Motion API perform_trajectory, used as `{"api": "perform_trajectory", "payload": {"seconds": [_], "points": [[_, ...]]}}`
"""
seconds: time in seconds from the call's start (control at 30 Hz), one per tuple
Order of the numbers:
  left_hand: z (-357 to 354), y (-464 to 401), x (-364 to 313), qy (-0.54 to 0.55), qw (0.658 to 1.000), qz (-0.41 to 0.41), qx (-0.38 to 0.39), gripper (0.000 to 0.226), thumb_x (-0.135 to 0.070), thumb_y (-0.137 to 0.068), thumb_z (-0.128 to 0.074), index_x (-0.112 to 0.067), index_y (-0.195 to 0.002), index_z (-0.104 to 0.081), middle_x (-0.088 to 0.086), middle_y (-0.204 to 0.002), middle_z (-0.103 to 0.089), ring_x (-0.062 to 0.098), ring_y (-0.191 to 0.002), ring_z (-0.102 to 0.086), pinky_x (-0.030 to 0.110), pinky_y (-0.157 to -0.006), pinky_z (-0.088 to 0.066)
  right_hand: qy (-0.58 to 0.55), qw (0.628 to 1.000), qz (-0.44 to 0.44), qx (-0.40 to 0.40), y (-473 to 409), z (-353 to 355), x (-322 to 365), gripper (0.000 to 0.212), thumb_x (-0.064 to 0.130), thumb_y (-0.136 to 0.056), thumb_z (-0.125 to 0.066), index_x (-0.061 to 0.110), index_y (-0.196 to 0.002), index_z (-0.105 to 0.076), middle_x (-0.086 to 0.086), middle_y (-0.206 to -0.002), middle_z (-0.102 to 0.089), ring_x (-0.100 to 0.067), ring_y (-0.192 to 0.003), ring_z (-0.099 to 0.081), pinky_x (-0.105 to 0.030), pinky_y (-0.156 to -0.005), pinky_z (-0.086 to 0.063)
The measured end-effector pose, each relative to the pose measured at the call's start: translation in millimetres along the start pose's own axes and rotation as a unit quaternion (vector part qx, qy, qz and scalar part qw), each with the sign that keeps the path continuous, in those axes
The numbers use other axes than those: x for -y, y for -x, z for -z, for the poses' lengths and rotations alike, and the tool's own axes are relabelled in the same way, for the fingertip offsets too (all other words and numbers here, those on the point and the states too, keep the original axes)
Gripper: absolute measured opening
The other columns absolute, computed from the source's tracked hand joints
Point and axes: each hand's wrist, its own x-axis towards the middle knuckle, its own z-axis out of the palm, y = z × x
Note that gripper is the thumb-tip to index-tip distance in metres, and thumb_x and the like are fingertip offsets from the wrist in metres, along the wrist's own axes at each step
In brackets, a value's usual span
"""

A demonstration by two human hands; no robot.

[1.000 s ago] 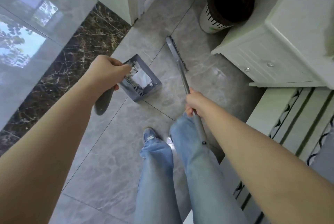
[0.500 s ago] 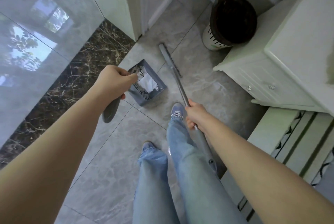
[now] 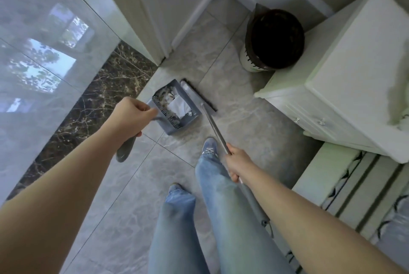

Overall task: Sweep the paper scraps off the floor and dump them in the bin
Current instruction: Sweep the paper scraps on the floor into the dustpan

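My left hand (image 3: 130,116) grips the handle of a grey dustpan (image 3: 186,122) held above the floor, tilted back. White paper scraps (image 3: 178,106) lie inside the pan. My right hand (image 3: 238,164) is closed around the metal pole of a broom (image 3: 213,123); its dark bristle head (image 3: 199,94) sits right beside the pan's right edge. The bin (image 3: 274,39), lined with a dark bag and with an open top, stands on the floor farther ahead to the right.
A white cabinet (image 3: 345,79) stands right of the bin. A striped mat (image 3: 358,187) lies at the lower right. A glossy wall (image 3: 44,52) runs along the left, a white door frame (image 3: 141,8) ahead. My legs and shoes (image 3: 209,148) are below.
I have stepped forward, so the bin looks nearer. The broom head has come in against the dustpan's side. Both hands keep their grips.
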Motion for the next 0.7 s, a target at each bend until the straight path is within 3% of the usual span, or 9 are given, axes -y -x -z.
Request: {"api": "perform_trajectory", "payload": {"seconds": [0.1,0.17,0.23,0.3,0.4,0.47,0.53,0.6,0.7], "points": [[-5.9,-3.1,-4.6,0.002,1.0,0.012,0.0,0.032,-0.021,-0.086,-0.059,0.009,-0.079,-0.068,0.013,-0.06,-0.054,0.021,-0.042,-0.05,0.021,-0.035,-0.044,0.044,0.999,-0.013,-0.018,-9.7,8.8,32.4,0.061,0.013,-0.093,-0.038,0.045,-0.144,-0.028,-0.006,-0.088,-0.053,-0.021,-0.049,-0.044,-0.019,-0.034,-0.034],[-8.2,-6.6,-5.5,0.006,1.0,0.013,-0.003,0.032,-0.02,-0.085,-0.059,0.009,-0.077,-0.068,0.011,-0.056,-0.052,0.019,-0.037,-0.048,0.021,-0.035,-0.045,0.124,0.992,-0.002,-0.014,-18.8,10.7,60.7,0.078,-0.002,-0.089,-0.042,0.036,-0.151,-0.015,-0.01,-0.119,-0.055,-0.024,-0.066,-0.05,-0.029,-0.05,-0.047],[-7.4,-9.7,-1.9,0.006,1.0,0.013,-0.005,0.033,-0.02,-0.085,-0.059,0.011,-0.075,-0.066,0.01,-0.053,-0.05,0.016,-0.033,-0.046,0.022,-0.035,-0.044,0.189,0.981,-0.011,-0.036,-23.7,9.8,87.3,0.09,-0.006,-0.083,-0.056,0.023,-0.153,-0.008,-0.011,-0.128,-0.055,-0.023,-0.078,-0.052,-0.033,-0.071,-0.05],[-4.1,-11.9,5.6,0.001,1.0,0.006,-0.005,0.034,-0.019,-0.084,-0.059,0.013,-0.073,-0.061,0.009,-0.052,-0.046,0.014,-0.03,-0.045,0.022,-0.036,-0.042,0.167,0.986,-0.018,-0.015,-20.7,0.2,104.1,0.078,0.0,-0.086,-0.056,0.012,-0.151,-0.015,-0.009,-0.114,-0.06,-0.024,-0.072,-0.053,-0.028,-0.066,-0.049],[-2.5,-10.3,9.3,0.0,1.0,-0.013,0.002,0.033,-0.017,-0.082,-0.058,0.007,-0.062,-0.052,0.009,-0.051,-0.04,0.015,-0.032,-0.042,0.027,-0.043,-0.041,0.161,0.983,-0.052,0.066,-13.9,-11.4,100.2,0.046,0.011,-0.095,-0.043,0.005,-0.141,-0.041,-0.011,-0.077,-0.056,-0.019,-0.047,-0.044,-0.018,-0.03,-0.031],[1.6,-8.1,8.4,0.004,1.0,-0.019,0.009,0.03,-0.016,-0.084,-0.058,-0.004,-0.057,-0.051,0.009,-0.05,-0.039,0.012,-0.028,-0.041,0.028,-0.046,-0.041,0.101,0.99,-0.083,0.043,-5.0,-20.4,92.8,0.045,0.01,-0.095,-0.035,0.017,-0.138,-0.046,-0.008,-0.063,-0.042,-0.013,-0.039,-0.03,-0.014,-0.034,-0.019],[5.7,-2.3,11.2,0.0,1.0,-0.004,0.025,0.029,-0.018,-0.087,-0.06,-0.004,-0.061,-0.06,0.008,-0.051,-0.053,0.009,-0.028,-0.046,0.022,-0.042,-0.045,0.075,0.996,-0.048,0.014,16.7,-31.9,84.9,0.054,0.005,-0.09,-0.034,0.024,-0.139,-0.046,-0.005,-0.069,-0.043,-0.012,-0.048,-0.029,-0.014,-0.034,-0.019],[7.9,3.6,15.3,0.004,0.999,0.016,0.034,0.023,-0.024,-0.089,-0.061,-0.005,-0.078,-0.068,0.009,-0.063,-0.067,0.015,-0.041,-0.06,0.026,-0.049,-0.056,0.019,0.999,-0.021,-0.017,42.0,-39.1,78.6,0.058,0.003,-0.09,-0.03,0.03,-0.14,-0.042,-0.006,-0.068,-0.04,-0.014,-0.05,-0.027,-0.018,-0.038,-0.02],[14.5,12.5,23.4,0.046,0.992,0.101,0.063,0.038,-0.042,-0.088,-0.064,-0.006,-0.098,-0.057,0.009,-0.076,-0.071,0.021,-0.054,-0.072,0.027,-0.048,-0.057,-0.083,0.995,-0.034,-0.036,73.1,-43.2,78.1,0.063,0.003,-0.091,-0.027,0.036,-0.144,-0.033,-0.006,-0.063,-0.036,-0.014,-0.047,-0.027,-0.021,-0.045,-0.021]]}}
